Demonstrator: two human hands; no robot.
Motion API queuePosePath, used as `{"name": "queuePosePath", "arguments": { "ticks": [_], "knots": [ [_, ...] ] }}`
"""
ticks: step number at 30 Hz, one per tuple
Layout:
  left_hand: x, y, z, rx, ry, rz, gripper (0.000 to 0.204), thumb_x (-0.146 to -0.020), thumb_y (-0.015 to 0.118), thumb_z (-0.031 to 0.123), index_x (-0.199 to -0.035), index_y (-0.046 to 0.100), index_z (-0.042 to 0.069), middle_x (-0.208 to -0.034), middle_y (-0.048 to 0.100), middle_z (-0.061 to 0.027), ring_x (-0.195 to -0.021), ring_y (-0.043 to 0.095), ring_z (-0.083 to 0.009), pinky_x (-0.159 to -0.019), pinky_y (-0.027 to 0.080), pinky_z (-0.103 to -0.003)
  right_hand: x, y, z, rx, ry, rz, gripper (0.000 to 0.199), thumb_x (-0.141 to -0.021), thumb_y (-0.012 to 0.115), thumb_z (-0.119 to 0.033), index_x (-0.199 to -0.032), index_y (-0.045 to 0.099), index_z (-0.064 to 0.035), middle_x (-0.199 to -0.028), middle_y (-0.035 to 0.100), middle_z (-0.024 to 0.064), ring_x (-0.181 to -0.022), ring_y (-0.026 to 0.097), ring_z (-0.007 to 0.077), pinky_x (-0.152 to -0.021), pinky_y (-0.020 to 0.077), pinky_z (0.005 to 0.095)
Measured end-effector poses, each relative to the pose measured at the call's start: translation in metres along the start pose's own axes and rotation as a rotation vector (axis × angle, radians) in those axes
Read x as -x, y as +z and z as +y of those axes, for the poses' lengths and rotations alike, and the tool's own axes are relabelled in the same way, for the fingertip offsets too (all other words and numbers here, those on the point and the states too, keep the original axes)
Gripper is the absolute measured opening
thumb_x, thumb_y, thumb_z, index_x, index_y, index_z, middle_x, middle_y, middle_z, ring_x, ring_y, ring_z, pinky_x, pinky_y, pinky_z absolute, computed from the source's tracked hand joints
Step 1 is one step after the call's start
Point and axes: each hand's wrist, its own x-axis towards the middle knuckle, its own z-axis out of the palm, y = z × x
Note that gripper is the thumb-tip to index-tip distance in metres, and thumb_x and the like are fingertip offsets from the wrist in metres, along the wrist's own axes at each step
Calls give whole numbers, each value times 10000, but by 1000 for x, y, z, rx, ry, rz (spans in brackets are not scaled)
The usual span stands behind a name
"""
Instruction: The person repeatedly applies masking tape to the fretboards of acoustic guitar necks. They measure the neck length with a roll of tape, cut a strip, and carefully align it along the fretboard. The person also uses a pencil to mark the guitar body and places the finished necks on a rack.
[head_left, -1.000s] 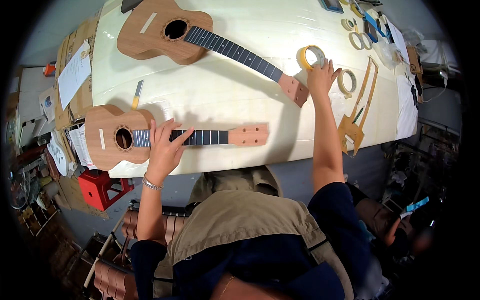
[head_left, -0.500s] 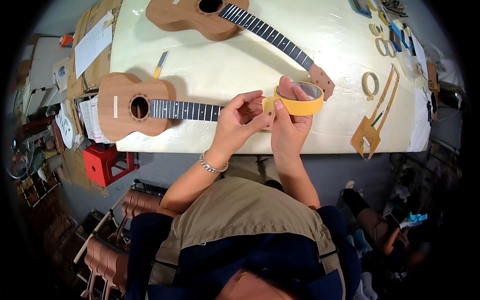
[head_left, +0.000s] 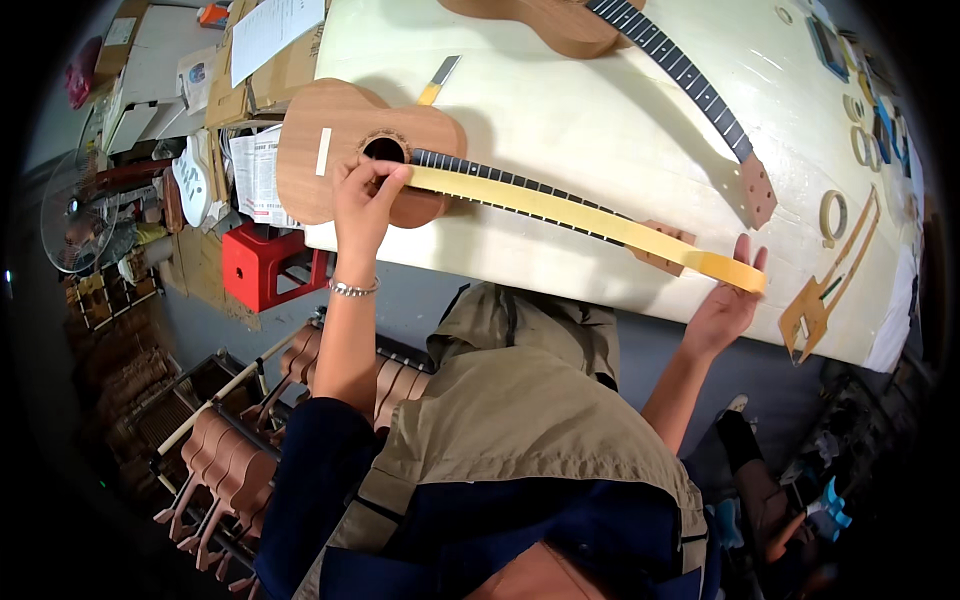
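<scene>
A small wooden ukulele (head_left: 330, 150) lies on the pale worktable (head_left: 560, 120), its neck pointing right. A long strip of yellow masking tape (head_left: 560, 210) is stretched along the fretboard. My left hand (head_left: 365, 195) presses the tape's free end down beside the sound hole. My right hand (head_left: 728, 300) holds the tape roll (head_left: 735, 272) just past the headstock, near the table's front edge. A second ukulele (head_left: 640, 40) lies farther back, its headstock toward the right.
Spare tape rolls (head_left: 832, 212) and a thin wooden template (head_left: 820, 300) lie at the table's right end. A red stool (head_left: 262, 265), papers and cardboard sit left of the table. Unfinished instrument necks (head_left: 240, 450) fill a rack at the lower left.
The roll was picked up at the right, brought over the near ukulele, and tape has been pulled out along its neck; my hands have moved apart, left to the sound hole, right past the headstock.
</scene>
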Motion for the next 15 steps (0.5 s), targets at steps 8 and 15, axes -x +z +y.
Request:
{"name": "queuePosePath", "arguments": {
  "ticks": [8,15],
  "knots": [
    [-18,7,-9,200,-242,-183,204,-826,677,75,-999,642,-26,-732,627,-14,-656,531,-59,-622,448,-203,4,1,24,1145,-89,-163,758,-845,639,-123,-1425,182,50,-1275,518,162,-1061,606,208,-1071,308,422],
    [-20,10,4,213,-280,-145,527,-801,705,75,-1243,444,-44,-729,623,-11,-656,519,-48,-633,450,-193,3,15,12,845,126,4,844,-857,607,-94,-1453,23,34,-1027,604,127,-994,604,159,-1041,372,386]
  ]
}}
